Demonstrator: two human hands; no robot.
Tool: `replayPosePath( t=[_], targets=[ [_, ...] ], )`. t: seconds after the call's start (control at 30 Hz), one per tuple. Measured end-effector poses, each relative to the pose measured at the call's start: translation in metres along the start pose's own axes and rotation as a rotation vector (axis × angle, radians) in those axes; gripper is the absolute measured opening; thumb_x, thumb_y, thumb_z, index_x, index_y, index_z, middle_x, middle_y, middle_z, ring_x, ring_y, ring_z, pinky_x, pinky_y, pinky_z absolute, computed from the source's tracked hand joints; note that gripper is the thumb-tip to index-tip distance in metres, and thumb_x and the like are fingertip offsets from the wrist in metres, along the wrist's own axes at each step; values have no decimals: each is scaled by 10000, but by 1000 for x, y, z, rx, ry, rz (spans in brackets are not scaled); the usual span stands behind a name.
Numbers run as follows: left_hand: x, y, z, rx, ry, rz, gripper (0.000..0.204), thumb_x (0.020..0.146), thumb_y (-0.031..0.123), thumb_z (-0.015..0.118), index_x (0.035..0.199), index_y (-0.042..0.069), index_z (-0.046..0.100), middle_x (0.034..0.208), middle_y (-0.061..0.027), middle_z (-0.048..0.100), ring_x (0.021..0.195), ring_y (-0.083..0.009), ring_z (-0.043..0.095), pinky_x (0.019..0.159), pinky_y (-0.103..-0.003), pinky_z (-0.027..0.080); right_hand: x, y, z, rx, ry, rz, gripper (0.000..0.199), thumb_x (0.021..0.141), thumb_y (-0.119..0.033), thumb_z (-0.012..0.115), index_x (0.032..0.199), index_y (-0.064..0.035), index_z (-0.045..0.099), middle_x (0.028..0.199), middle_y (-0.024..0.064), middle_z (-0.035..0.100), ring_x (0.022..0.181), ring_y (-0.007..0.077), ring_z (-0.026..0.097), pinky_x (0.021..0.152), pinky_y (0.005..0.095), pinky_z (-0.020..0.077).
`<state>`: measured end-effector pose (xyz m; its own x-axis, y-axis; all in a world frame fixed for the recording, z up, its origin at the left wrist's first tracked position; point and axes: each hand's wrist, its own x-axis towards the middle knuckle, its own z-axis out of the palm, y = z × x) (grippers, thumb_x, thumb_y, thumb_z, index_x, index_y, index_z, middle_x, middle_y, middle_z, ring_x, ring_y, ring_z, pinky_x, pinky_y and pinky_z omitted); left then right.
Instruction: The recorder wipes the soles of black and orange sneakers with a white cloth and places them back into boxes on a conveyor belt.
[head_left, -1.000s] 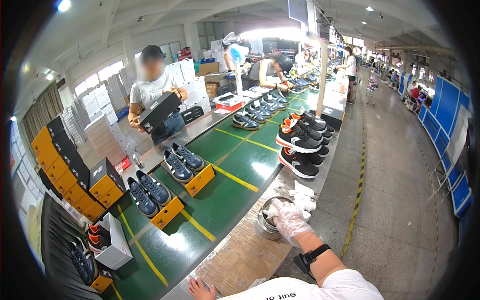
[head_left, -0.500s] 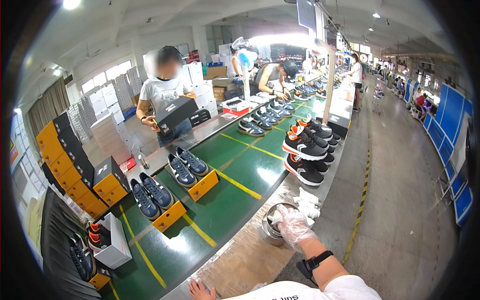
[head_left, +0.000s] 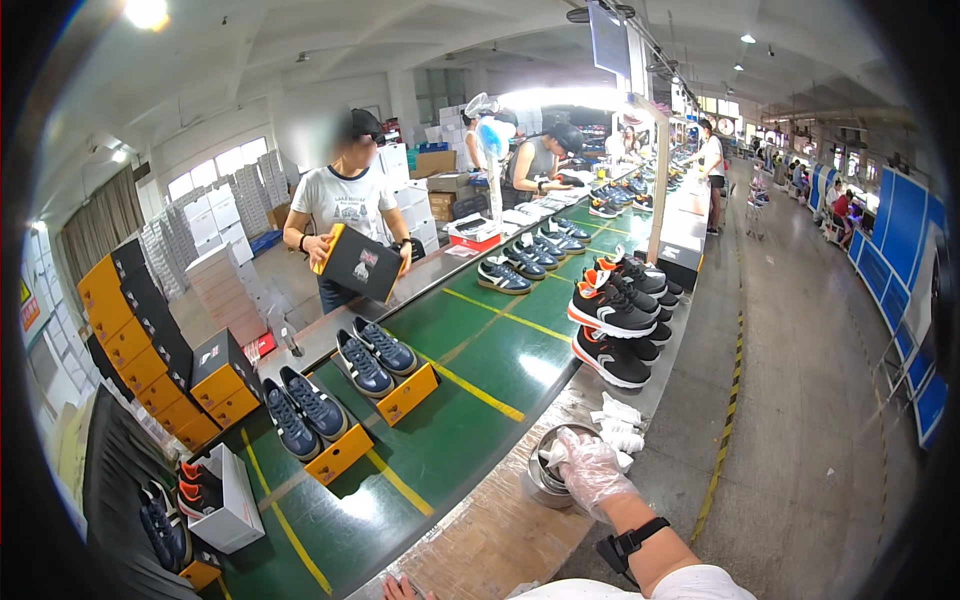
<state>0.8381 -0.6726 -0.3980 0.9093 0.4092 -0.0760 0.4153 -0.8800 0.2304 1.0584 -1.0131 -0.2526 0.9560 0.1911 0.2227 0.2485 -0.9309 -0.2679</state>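
My right hand (head_left: 592, 472), in a clear plastic glove, is closed on a white cloth (head_left: 553, 456) over the mouth of a round metal tin (head_left: 543, 488). The tin's inside is mostly hidden by the hand. Beside it lie several crumpled white cloths (head_left: 622, 428). My left hand (head_left: 404, 589) is bare and only its spread fingers show at the lower edge, on the wooden board (head_left: 470, 545). Black and orange sneakers (head_left: 612, 330) are piled beyond the tin.
A green conveyor belt (head_left: 470, 350) carries blue shoes (head_left: 305, 405) on orange and black boxes. Across it a person (head_left: 345, 200) holds a black shoebox (head_left: 362, 262). Stacked boxes (head_left: 130, 335) stand at left; a walkway with a striped floor line (head_left: 722, 440) runs at right.
The person across the belt has turned the black shoebox so its lid faces me. My left hand shows less at the lower edge. My right hand stays at the tin.
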Motion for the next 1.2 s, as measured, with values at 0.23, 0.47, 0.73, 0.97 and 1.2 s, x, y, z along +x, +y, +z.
replayPosePath(
  t=[0.23, 0.47, 0.73, 0.97, 1.2],
  targets=[
    [5, 6, 0, 32, 3, 0, 699, 784, 433, 590, 1321, 14, 432, 1453, -225, 272, 1313, -395, 283, 1064, -499, 248, 0, 1, -5, -13, -52, 30, 519, 795, -243, 551, 1277, -79, 451, 1056, 173, 567, 977, 325, 563, 854, 441, 442],
    [9, 1, 11, 38, 13, 13, 701, 788, 446, 581, 1322, 18, 433, 1450, -226, 277, 1312, -394, 285, 1063, -501, 249, 6, 7, -2, 2, -51, 28, 532, 791, -242, 558, 1284, -77, 444, 1055, 179, 564, 986, 332, 557, 852, 443, 443],
    [14, -5, 27, 41, 23, 33, 703, 792, 461, 570, 1323, 22, 434, 1447, -226, 283, 1312, -393, 287, 1061, -503, 250, 7, 12, -3, 39, -24, 21, 521, 793, -233, 552, 1279, -74, 452, 1064, 185, 565, 999, 332, 556, 858, 446, 441],
    [13, 2, 23, 40, 44, 21, 706, 805, 492, 539, 1324, 25, 437, 1435, -226, 307, 1309, -393, 294, 1060, -505, 253, 12, 12, -4, 31, -83, 52, 517, 799, -232, 542, 1279, -67, 446, 1075, 181, 558, 1009, 328, 550, 868, 444, 434],
    [14, 10, 24, 47, 70, 29, 685, 822, 486, 518, 1327, 30, 438, 1424, -224, 328, 1301, -398, 306, 1059, -507, 256, 17, 18, -3, 13, -107, 47, 549, 795, -235, 539, 1303, -65, 419, 1094, 187, 548, 1025, 331, 541, 878, 449, 427]
  ],
)
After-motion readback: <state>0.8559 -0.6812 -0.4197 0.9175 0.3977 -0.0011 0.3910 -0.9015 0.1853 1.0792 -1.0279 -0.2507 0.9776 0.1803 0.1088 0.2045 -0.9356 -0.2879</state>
